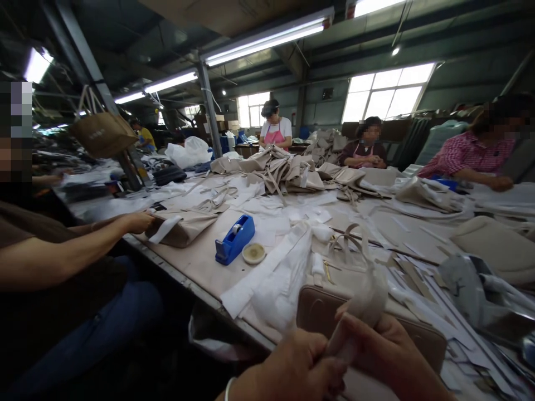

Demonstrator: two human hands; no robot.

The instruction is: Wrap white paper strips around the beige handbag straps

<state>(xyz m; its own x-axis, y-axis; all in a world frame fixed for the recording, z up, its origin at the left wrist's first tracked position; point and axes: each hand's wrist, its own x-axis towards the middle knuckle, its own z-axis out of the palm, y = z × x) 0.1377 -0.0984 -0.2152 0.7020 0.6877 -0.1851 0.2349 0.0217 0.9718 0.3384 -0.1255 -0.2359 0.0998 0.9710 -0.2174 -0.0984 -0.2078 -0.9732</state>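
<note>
At the near edge of the table, my left hand is closed on a pale white wrapping strip. My right hand grips the same strip close beside it, fingers pressed together. Thin white wrapping rises just behind the right hand; whether it is one piece with the strip I cannot tell. Beyond both hands sits a beige handbag with a darker side panel, thin handles and a gold zipper pull. My hands hide part of the bag.
A blue tape dispenser stands beside a small round dish. White wrapping sheets cover the middle. A silver tape dispenser-like object lies right. A co-worker's hand holds a beige bag at left. Bags pile behind.
</note>
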